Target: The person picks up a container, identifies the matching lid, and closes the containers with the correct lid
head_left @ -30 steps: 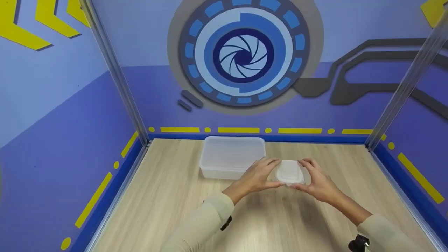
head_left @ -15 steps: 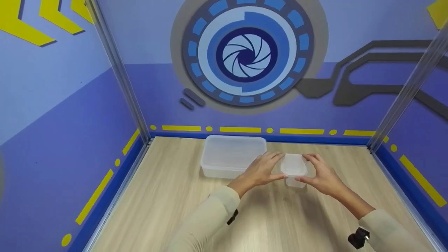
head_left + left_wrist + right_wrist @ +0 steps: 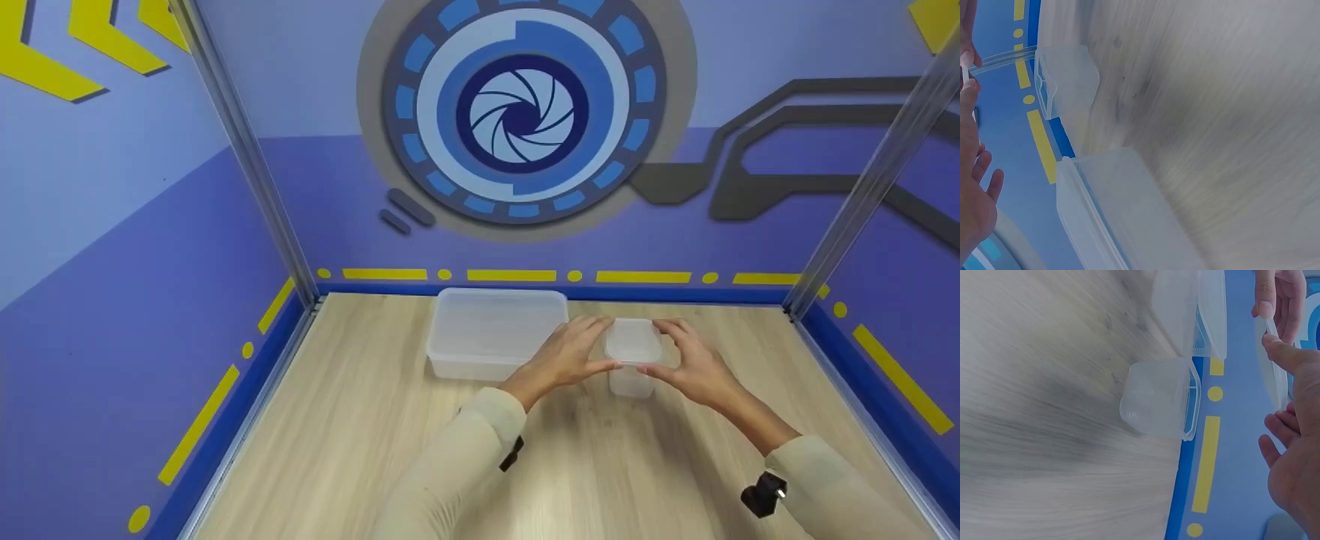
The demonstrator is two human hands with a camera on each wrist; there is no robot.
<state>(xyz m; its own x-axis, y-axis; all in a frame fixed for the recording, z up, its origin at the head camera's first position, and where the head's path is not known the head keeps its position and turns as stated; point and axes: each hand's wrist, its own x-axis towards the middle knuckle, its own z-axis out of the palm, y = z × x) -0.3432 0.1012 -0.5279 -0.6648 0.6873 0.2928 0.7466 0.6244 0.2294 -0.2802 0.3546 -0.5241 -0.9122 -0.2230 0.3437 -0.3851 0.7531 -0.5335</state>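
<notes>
Both hands hold a small translucent lid (image 3: 634, 339) by its sides, level and just above a small clear container (image 3: 630, 384) that stands on the wooden table. My left hand (image 3: 604, 344) pinches the lid's left edge and my right hand (image 3: 658, 346) pinches its right edge. The right wrist view shows the lid (image 3: 1276, 368) edge-on between thumb and fingers, apart from the open small container (image 3: 1159, 396). The left wrist view shows the same small container (image 3: 1067, 79) and my left hand (image 3: 972, 163) at the frame's edge.
A large clear rectangular container (image 3: 495, 330) with its lid on sits left of the hands, near the back wall; it also shows as the large container (image 3: 1120, 216) and the large container (image 3: 1190, 306). Blue walls and metal posts (image 3: 247, 157) enclose the wooden table (image 3: 375, 450).
The lid has come up and away from the small container, which now stands uncovered on the table. Both hands have shifted slightly toward the back wall.
</notes>
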